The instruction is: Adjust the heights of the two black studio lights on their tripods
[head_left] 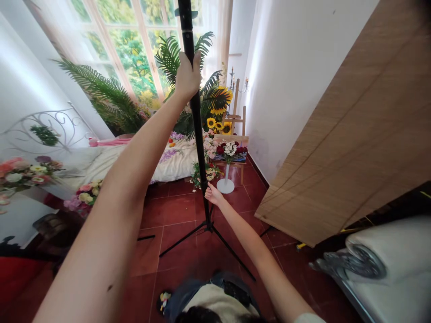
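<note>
A black tripod light stand [198,123] rises upright in front of me, its thin legs [232,251] spread on the red tile floor. High on the pole, my left hand [187,77] is wrapped round the black tube. Lower down, the fingers of my right hand [213,194] are closed at a collar on the pole, a little above where the legs join. What lies above the upper frame edge on the stand is hidden.
Behind the stand are a bed [175,163] with flowers, palm leaves [114,89], sunflowers [218,125] and a wooden easel [237,112]. A white flower stand [225,185] is close by. To the right are a wooden blind panel [353,112] and a silver-trimmed sofa [397,255].
</note>
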Motion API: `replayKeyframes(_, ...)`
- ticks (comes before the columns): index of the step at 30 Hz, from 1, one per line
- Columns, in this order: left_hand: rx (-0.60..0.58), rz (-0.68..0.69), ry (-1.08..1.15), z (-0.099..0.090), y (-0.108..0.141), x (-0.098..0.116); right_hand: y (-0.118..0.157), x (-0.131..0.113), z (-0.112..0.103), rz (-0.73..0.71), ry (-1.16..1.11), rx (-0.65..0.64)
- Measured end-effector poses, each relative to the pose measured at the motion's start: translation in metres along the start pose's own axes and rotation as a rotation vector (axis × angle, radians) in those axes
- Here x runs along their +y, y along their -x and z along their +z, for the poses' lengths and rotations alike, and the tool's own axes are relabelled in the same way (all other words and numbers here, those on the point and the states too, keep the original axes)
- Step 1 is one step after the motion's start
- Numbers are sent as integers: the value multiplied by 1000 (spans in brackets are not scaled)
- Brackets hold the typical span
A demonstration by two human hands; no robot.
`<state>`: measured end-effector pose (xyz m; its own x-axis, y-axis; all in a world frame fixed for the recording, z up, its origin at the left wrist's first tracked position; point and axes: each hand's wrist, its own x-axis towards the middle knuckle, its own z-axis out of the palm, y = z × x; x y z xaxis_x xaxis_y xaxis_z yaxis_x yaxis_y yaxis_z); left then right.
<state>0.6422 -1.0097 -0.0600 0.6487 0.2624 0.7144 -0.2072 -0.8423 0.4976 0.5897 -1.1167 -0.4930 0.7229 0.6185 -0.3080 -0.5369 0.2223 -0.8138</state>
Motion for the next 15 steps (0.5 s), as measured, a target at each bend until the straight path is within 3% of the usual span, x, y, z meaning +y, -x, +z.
replayKeyframes(4,24,-1,-49,3,-4,-2,1,0,-14,-331,599,175)
replayKeyframes(8,33,9,-9,9,5,-9,6,-12,-31,-550,1085,171)
replayKeyframes(11,29,6,54,16,21,-19,7,-17,-36,-557,1145,179)
replayKeyframes(15,40,-56,87,27,50,-33,0,-13,-33,-424,1050,247)
